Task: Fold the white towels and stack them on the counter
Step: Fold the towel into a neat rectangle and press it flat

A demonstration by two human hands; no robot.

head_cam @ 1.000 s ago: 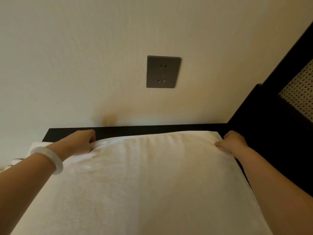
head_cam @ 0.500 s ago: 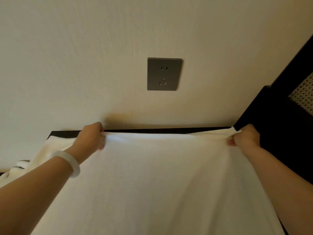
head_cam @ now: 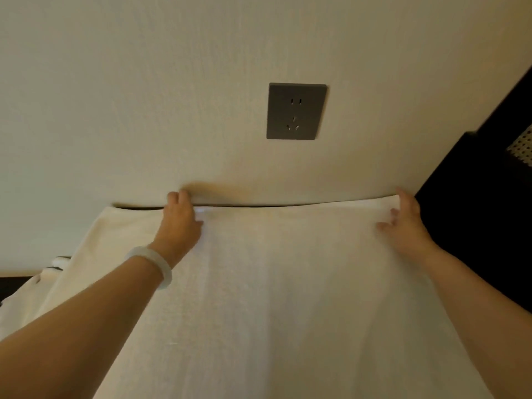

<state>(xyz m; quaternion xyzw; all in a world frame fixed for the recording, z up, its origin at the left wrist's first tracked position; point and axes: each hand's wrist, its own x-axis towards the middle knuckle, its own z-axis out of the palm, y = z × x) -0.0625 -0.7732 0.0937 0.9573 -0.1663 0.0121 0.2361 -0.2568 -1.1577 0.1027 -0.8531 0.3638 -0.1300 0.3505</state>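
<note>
A large white towel lies spread over the dark counter, its far edge against the wall. My left hand, with a pale bangle on the wrist, rests on the far edge left of centre, fingers reaching to the wall. At the far right corner of the towel my right hand lies flat with fingers spread. More white cloth extends to the left beyond my left hand; I cannot tell whether it is the same towel.
A grey wall socket sits above the counter. Dark furniture with a woven panel borders the right side. A white cloth with dark stripes shows at the left edge.
Both hands carried the towel's far edge forward to the wall and laid it down. They pinched the corners before; now they rest flat on the cloth.
</note>
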